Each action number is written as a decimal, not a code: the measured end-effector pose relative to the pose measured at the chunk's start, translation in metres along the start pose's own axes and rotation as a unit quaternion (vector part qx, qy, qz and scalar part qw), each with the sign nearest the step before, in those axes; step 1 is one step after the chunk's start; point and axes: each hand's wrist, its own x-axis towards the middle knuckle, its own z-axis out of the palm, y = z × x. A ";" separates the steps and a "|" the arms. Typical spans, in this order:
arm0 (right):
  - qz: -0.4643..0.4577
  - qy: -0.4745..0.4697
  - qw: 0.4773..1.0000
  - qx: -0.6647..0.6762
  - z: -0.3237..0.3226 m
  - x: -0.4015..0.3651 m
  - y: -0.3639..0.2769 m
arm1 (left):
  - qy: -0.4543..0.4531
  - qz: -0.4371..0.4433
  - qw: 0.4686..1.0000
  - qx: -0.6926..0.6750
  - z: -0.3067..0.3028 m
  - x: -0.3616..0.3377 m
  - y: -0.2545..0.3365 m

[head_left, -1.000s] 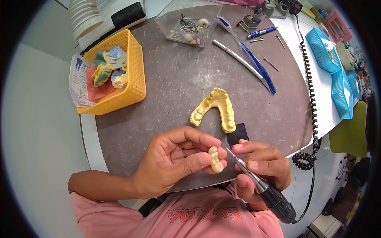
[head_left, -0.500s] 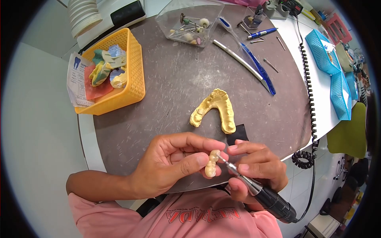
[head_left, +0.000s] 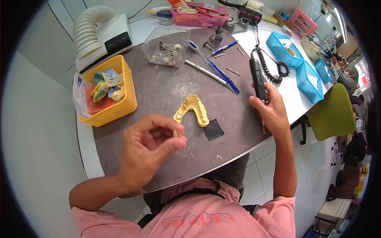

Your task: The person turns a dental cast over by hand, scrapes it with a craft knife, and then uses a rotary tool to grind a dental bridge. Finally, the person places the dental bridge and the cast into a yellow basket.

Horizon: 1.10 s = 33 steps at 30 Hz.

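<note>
My left hand (head_left: 145,148) is raised over the front left of the table, thumb and forefinger pinched on the small tooth-coloured dental bridge (head_left: 177,134). Fingertips hide most of the bridge. On the right, my right hand (head_left: 274,111) grips a black rotary handpiece (head_left: 258,77), its thin bur pointing down toward me and its body toward the back of the table. Between the hands lies a yellow plaster dental model (head_left: 201,114), an arch with its opening toward me. A black square sheet (head_left: 214,130) sits beside the model's right end.
A yellow basket (head_left: 129,91) with plaster pieces and a paper slip stands left. Farther back are a clear bin (head_left: 166,45) of burs, a white-handled tool (head_left: 204,73), a toothbrush (head_left: 222,75) and a pen (head_left: 224,47). Blue baskets (head_left: 309,81) and a coiled cord (head_left: 268,65) are right.
My right hand has carried the handpiece away from the bridge, to the right and farther back, and turned it round. My left hand has moved left with the bridge. The view has shifted too.
</note>
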 end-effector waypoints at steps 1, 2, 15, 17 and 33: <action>-0.008 -0.002 1.000 0.004 -0.004 0.000 0.000 | 0.035 0.035 0.998 0.045 -0.003 0.002 0.003; -0.030 0.010 0.995 -0.097 -0.007 0.003 -0.004 | 0.076 0.037 0.995 0.061 -0.003 0.005 0.004; -0.379 -0.219 0.889 -0.136 0.054 0.024 -0.057 | 0.146 0.120 0.895 0.404 -0.007 0.022 -0.006; -0.392 -0.273 0.870 -0.120 0.063 0.035 -0.059 | 0.179 0.094 0.898 0.391 -0.008 0.018 -0.008; -0.372 -0.290 0.879 0.071 0.171 0.116 -0.183 | 0.566 0.161 0.723 0.362 -0.034 0.014 0.019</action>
